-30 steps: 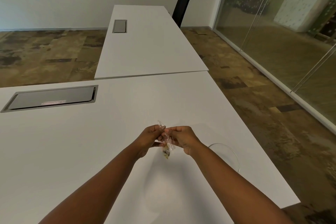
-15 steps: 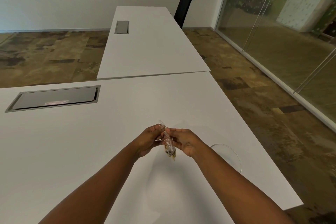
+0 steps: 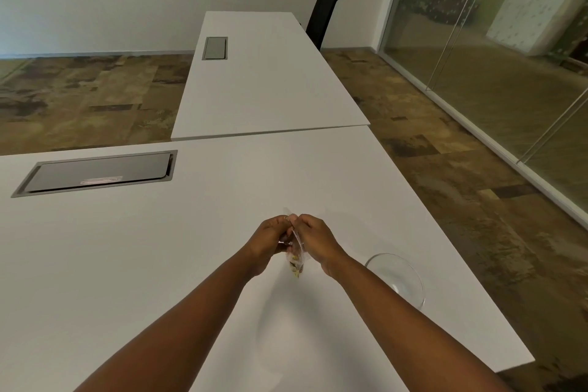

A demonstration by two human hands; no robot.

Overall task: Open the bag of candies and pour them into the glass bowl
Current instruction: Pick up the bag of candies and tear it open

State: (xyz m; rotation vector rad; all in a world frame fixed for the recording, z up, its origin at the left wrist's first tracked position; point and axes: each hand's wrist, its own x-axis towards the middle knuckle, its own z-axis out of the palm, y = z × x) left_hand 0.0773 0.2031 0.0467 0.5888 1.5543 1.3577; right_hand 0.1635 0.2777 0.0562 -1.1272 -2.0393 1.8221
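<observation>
A small clear plastic bag of candies hangs in the air above the white table, with yellowish candies gathered at its bottom. My left hand and my right hand both pinch the bag's top edge, fingers pressed close together. The glass bowl stands on the table just right of my right forearm, near the table's right edge, and looks empty. Whether the bag's top is open cannot be made out.
A grey cable hatch is set into the table at the far left. A second white table with its own hatch adjoins at the back, with a black chair behind it. A glass wall runs along the right.
The bag's bottom has swung slightly down and toward me between my hands. Both hands have stayed at its top, pressed closer together.
</observation>
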